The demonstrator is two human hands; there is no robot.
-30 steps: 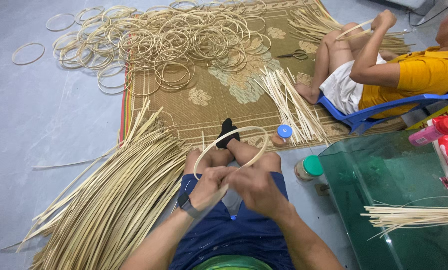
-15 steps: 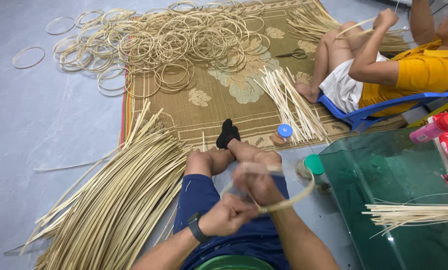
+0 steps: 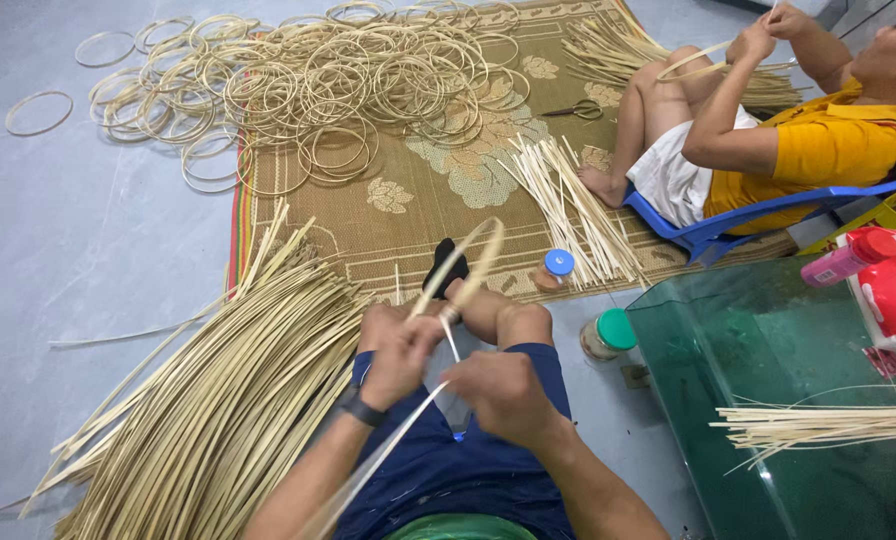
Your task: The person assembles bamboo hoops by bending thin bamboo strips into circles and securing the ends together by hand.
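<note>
I sit on the floor with my legs crossed. My left hand point(image 3: 396, 352), with a dark watch on the wrist, pinches the base of a pale bamboo hoop point(image 3: 465, 268) that stands up edge-on over my knees. My right hand point(image 3: 501, 392) is closed around a long thin strip point(image 3: 393, 452) that runs from the hoop's base down toward my lap. A big pile of long bamboo strips point(image 3: 218, 400) lies right beside my left leg.
Many finished hoops point(image 3: 298, 85) cover the far end of a woven mat point(image 3: 418, 205). Short cut strips point(image 3: 573, 205) and two lidded jars point(image 3: 606, 335) lie ahead. A person in yellow point(image 3: 818, 140) bends a strip. A green glass tank point(image 3: 788, 400) stands at right.
The hoop has turned from lying low by my right hand to standing upright on edge. My left hand moved up to its base, and my right hand dropped back onto the trailing strip.
</note>
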